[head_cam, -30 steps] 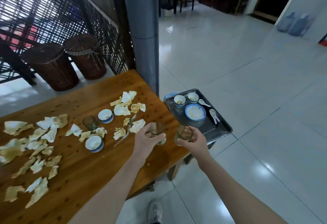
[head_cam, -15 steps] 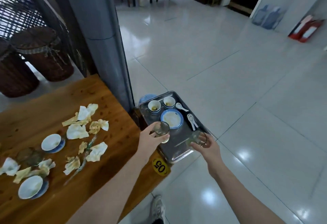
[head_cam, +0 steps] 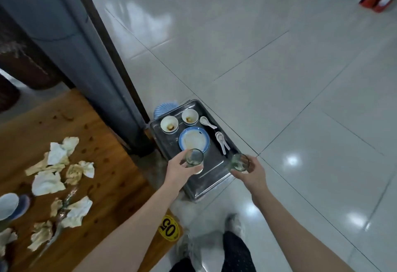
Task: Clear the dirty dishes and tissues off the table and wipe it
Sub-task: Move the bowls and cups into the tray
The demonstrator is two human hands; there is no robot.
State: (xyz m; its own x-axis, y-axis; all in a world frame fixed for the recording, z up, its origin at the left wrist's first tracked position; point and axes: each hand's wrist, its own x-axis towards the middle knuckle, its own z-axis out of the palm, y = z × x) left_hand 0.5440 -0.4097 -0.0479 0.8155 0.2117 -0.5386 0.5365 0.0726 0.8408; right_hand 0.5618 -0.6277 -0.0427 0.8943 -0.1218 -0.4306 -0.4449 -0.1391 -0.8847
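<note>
Both forearms reached forward and down from the bottom of the view toward the metal tray (head_cam: 209, 178), which sat beside the end of the wooden bench (head_cam: 111, 164). The left hand (head_cam: 178, 169) came in from the tray's near left side, thumb and fingers curled round the left tumbler (head_cam: 194, 160), a small clear glass held upright over the near half of the tray. In the picture its rim overlapped the near edge of the blue-rimmed plate (head_cam: 194, 140). The right hand (head_cam: 253, 174) gripped the right tumbler (head_cam: 238, 162) the same way, at the tray's right edge near its front corner. I could not tell whether either glass touched the tray.

On the tray, the plate lay in the middle, smeared with residue. Two small white bowls stood side by side along the far end, the left bowl (head_cam: 169, 124) and the right bowl (head_cam: 189, 117), each with brown dregs in the bottom. A white soup spoon (head_cam: 207, 121) lay just right of the right bowl, and a pair of nested spoons (head_cam: 221, 141) lay along the tray's right side, beside the plate. A blue fluted thing (head_cam: 164, 108) showed past the tray's far left corner.

Left of the tray, crumpled stained tissues (head_cam: 48, 182) were scattered over the bench, and a white and blue dish (head_cam: 9, 205) sat at the view's left edge. A yellow "05" sticker (head_cam: 169, 227) marked the bench corner nearest the tray. A grey pillar (head_cam: 86, 56) rose just beyond the tray's left side.
</note>
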